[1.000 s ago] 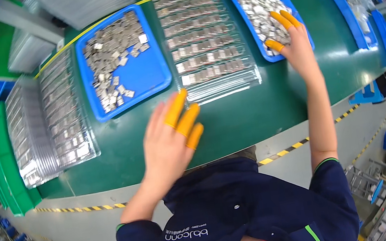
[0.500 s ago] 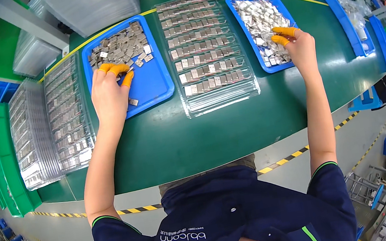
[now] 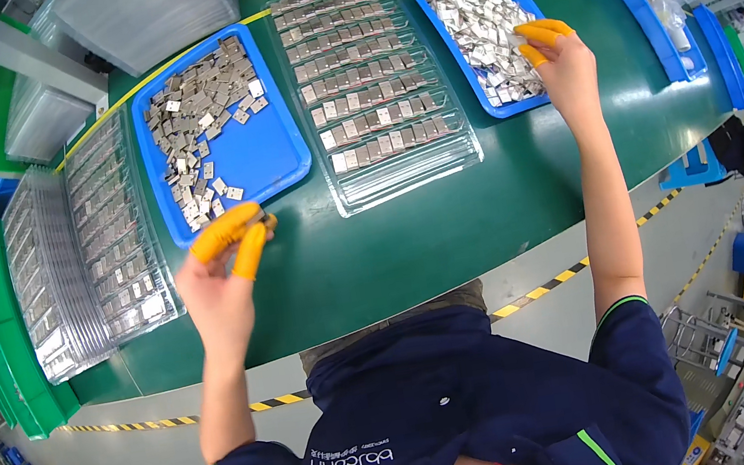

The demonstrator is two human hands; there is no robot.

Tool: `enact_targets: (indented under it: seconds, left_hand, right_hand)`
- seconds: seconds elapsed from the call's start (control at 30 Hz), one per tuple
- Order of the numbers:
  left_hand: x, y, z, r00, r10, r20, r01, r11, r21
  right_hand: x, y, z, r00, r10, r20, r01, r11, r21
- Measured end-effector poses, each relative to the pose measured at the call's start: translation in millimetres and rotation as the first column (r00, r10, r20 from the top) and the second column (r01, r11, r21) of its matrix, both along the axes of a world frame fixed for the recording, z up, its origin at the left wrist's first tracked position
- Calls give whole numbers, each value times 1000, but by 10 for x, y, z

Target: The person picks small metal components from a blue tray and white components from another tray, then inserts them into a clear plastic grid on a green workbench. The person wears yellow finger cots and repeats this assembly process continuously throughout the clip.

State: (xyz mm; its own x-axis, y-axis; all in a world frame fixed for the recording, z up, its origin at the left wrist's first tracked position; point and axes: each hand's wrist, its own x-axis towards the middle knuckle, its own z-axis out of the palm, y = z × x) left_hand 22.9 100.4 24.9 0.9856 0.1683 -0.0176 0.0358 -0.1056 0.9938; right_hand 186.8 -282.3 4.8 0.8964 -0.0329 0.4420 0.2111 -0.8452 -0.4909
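Pinching small metal piece [image 3: 267, 220], left hand [image 3: 220, 286], orange-capped fingertips [image 3: 226, 234]

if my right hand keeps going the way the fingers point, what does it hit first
Most likely the loose silver metal pieces in the right blue tray. The right hand already hangs over that tray's near right edge, orange-capped fingertips pointing up-left; how high it hovers is unclear.

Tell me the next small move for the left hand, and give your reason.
Probably carry the left hand over to the clear tray and set its small metal piece in the bare front rows. The fingertips pinch a piece just off the blue tray, and the clear tray's rows nearest the person look unfilled.
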Motion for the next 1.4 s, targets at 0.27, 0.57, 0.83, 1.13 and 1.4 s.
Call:
enact_targets:
  seconds: [0.27,0.57,0.83,1.13,1.4]
  left_hand:
    - [-215,-601,-202,1000,0,26,4,983,-181]
    - [-38,-873,-190,999,10,-31,-24,868,-496]
    - [-106,-822,-245,1000,-9,-5,6,884,-467]
    - [-146,-824,-274,999,-34,-3,29,884,-466]
    - [-183,-686,-267,986,-137,-98,84,904,-420]
  right_hand:
    - [-68,28,27,993,-65,100,67,998,-15]
    - [-1134,1160,352,835,517,-188,-162,559,813]
    - [-1273,1331,271,752,588,-297,-64,515,855]
    - [-1322,1285,340,735,578,-355,-144,645,751]
    - [-1270,1220,193,539,770,-341,-14,413,911]
